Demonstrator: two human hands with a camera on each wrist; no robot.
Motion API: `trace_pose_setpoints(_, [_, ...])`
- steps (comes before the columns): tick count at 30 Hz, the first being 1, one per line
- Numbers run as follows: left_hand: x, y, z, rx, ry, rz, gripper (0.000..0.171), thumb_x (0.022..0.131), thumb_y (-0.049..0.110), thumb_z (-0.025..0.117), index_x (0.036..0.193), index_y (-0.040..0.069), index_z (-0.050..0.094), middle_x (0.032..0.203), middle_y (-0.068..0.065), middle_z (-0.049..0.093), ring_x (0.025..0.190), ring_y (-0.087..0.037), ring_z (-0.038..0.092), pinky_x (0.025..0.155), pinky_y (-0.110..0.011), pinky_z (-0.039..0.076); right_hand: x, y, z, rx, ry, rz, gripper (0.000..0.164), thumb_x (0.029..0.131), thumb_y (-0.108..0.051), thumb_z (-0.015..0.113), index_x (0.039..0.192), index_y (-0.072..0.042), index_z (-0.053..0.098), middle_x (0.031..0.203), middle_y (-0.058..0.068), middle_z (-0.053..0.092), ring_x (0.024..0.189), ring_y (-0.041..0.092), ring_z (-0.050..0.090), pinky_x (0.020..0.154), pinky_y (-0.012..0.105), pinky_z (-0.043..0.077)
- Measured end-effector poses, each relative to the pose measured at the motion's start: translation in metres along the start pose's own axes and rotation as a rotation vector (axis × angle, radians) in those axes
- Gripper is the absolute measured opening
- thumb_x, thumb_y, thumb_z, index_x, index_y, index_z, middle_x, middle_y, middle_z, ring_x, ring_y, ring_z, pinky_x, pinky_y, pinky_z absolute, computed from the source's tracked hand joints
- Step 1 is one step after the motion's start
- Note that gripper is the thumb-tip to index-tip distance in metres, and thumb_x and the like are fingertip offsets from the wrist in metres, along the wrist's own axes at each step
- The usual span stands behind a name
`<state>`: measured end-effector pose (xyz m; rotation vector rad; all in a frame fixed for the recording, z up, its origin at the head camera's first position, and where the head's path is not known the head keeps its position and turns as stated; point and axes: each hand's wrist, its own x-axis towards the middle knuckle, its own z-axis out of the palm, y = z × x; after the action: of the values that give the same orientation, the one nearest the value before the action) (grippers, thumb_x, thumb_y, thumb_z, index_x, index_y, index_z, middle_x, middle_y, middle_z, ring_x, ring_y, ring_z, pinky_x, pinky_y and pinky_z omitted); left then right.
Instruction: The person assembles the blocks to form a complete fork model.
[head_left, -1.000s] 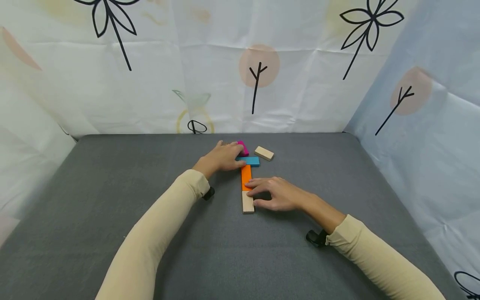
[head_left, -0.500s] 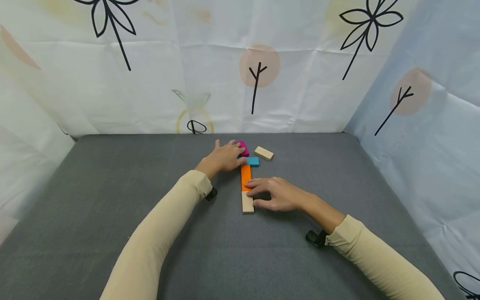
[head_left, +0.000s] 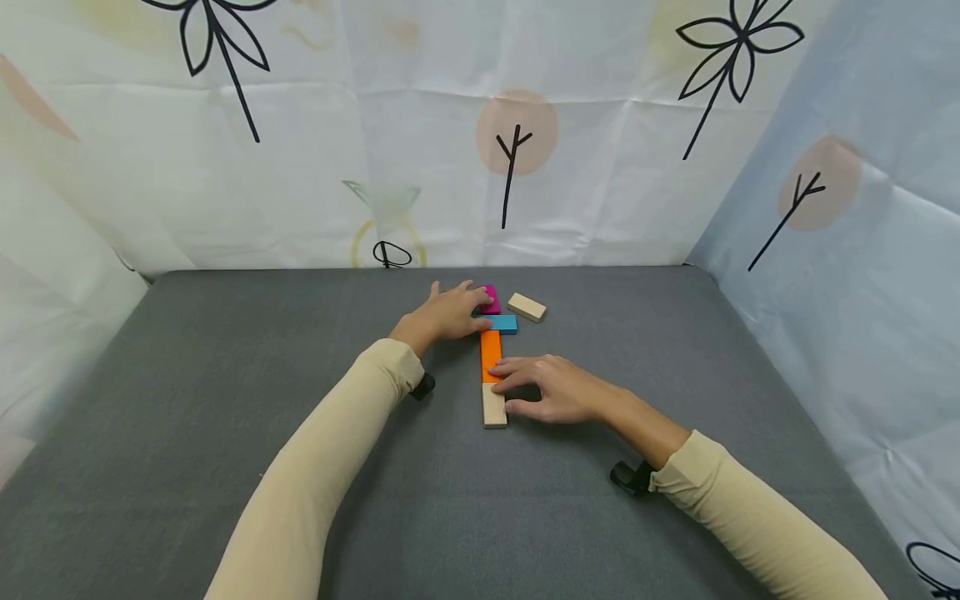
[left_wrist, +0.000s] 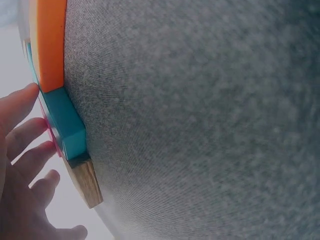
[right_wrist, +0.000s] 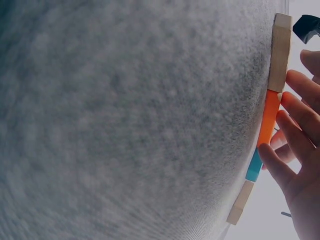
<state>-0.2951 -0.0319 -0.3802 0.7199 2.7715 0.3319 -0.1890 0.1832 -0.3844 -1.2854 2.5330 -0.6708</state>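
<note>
On the table, a plain wooden block [head_left: 493, 408] lies end to end with an orange block [head_left: 491, 350]. A blue block [head_left: 504, 324] lies crosswise at the orange one's far end, and a magenta block [head_left: 491, 292] sits just behind it. My left hand [head_left: 442, 312] reaches over from the left, fingertips on the magenta block and thumb at the blue one, hiding their left parts. My right hand [head_left: 555, 387] rests its fingers on the orange and plain blocks, thumb beside the plain block. Past the blue block, the left wrist view shows a wooden block's end [left_wrist: 87, 184].
Another plain wooden block [head_left: 527, 307] lies at an angle, right of the magenta one. A grey cloth [head_left: 480, 525] covers the table. White printed fabric [head_left: 615, 192] hangs behind and at the sides. Each wrist carries a black device [head_left: 632, 477].
The magenta block has shifted slightly right and turned squarer to the blue block, with my left fingers moving along. My right hand and the other blocks have stayed put.
</note>
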Motion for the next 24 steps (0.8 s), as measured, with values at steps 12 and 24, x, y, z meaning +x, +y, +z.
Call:
trace_pose_setpoints(12, [-0.0021, -0.0005, 0.0006, -0.002, 0.003, 0.025, 0.049, 0.103, 0.036, 0.055, 0.147, 0.015, 0.05, 0.158, -0.007, 0.037, 0.152, -0.026, 0.016, 0.116, -0.066, 0.003, 0.001, -0.0014, 0.0003, 0.005, 0.0, -0.006, 0.034, 0.097, -0.025, 0.065, 0.127, -0.011, 0.07, 0.145, 0.005, 0.054, 0.138, 0.021, 0.046, 0.109, 0.05, 0.039])
trace_pose_setpoints(24, [-0.0029, -0.0002, -0.0006, 0.042, 0.006, 0.025, 0.046, 0.103, 0.039, 0.054, 0.142, 0.016, 0.052, 0.156, -0.008, 0.041, 0.151, -0.026, 0.019, 0.117, -0.065, 0.004, 0.0004, -0.0019, 0.0003, -0.004, 0.006, -0.013, 0.034, 0.097, -0.026, 0.065, 0.126, -0.01, 0.07, 0.145, 0.006, 0.055, 0.137, 0.021, 0.047, 0.108, 0.049, 0.041])
